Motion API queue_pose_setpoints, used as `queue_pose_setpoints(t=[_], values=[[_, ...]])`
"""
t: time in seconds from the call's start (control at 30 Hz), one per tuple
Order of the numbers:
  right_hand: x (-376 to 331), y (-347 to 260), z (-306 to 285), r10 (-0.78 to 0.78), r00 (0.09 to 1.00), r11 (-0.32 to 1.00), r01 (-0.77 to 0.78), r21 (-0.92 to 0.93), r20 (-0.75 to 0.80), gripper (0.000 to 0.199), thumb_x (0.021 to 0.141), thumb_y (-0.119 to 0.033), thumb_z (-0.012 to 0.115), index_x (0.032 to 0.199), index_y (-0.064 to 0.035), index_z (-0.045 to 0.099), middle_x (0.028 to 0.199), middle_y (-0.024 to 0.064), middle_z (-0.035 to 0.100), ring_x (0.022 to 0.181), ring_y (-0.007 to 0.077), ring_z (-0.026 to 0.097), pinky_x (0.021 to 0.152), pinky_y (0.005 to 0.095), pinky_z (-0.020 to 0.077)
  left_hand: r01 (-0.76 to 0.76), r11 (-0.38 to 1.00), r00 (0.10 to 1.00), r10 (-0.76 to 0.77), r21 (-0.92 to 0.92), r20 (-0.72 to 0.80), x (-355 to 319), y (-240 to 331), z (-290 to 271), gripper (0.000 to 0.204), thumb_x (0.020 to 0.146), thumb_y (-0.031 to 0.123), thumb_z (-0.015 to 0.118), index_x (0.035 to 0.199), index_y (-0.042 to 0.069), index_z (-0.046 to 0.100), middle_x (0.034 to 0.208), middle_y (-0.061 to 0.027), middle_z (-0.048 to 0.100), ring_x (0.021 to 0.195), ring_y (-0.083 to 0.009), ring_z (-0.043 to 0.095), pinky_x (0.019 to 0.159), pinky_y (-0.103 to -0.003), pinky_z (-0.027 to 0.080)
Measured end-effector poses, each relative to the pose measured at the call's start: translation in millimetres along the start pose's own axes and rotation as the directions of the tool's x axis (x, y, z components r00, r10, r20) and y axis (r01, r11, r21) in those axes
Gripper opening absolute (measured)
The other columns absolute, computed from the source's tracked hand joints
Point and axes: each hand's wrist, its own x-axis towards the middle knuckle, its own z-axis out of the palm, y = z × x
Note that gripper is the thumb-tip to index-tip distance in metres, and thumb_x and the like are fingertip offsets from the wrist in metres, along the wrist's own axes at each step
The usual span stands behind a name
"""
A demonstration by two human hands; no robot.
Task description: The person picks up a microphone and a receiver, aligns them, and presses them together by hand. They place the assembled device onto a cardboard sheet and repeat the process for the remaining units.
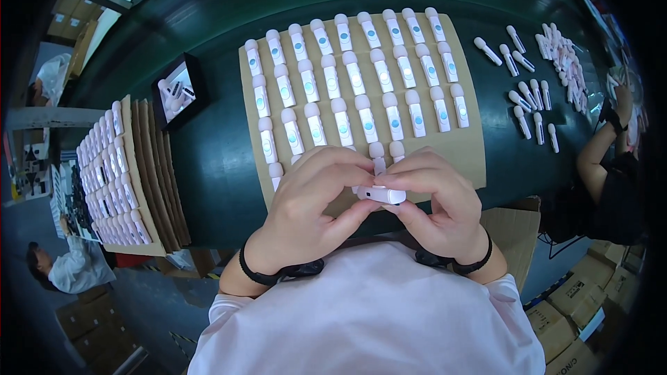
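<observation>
Both hands meet close to my body, over the near edge of a cardboard sheet [474, 156]. Between their fingertips lies a small white wand massager [386, 196], its flat end turned toward me. My left hand [306, 198] pinches it from the left with thumb and fingers. On the other side my right hand [439, 194] grips it the same way. Rows of similar wand massagers [362, 112], with rounded pale pink heads and mostly round blue marks on white handles, cover the sheet. My hands partly hide the nearest row.
A black box [197, 83] with several small parts stands left. Beyond it, more massagers lie on stacked cardboard sheets [167, 187]. Loose massagers [522, 101] and a heap [570, 69] lie right, near a co-worker's arm [599, 156]. An open carton [511, 232] stands below the table's edge.
</observation>
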Motion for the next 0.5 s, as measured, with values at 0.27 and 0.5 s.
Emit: queue_pose_setpoints(t=[0.27, 0.5], values=[[-24, 8, -36, 0.016, 0.996, 0.933, -0.046, -0.358, -0.088, 0.03, 0.074, 0.008, 0.067, 0.102, -0.0005, 0.059, 0.099, 0.0179, 0.067, 0.086, 0.03, 0.065, 0.075, 0.036, 0.0515, 0.078, 0.997, 0.996, -0.078, -0.003, -0.053, -8, 1, -21, 0.022, 0.072, -0.001, 0.072, 0.093, 0.0, 0.064, 0.102, -0.0137, 0.065, 0.09, -0.0251, 0.063, 0.077, -0.032, 0.049], [-61, 28, -46, 0.022, 0.998, 0.822, 0.019, -0.569, 0.066, 0.034, 0.069, 0.005, 0.071, 0.099, -0.0038, 0.059, 0.103, 0.0148, 0.065, 0.089, 0.0323, 0.063, 0.074, 0.0377, 0.0521, 0.111, 0.994, 0.981, -0.107, 0.014, -0.16, -17, -6, -35, 0.019, 0.075, -0.002, 0.07, 0.093, -0.001, 0.064, 0.103, -0.0147, 0.065, 0.092, -0.0242, 0.063, 0.082, -0.031, 0.048]])
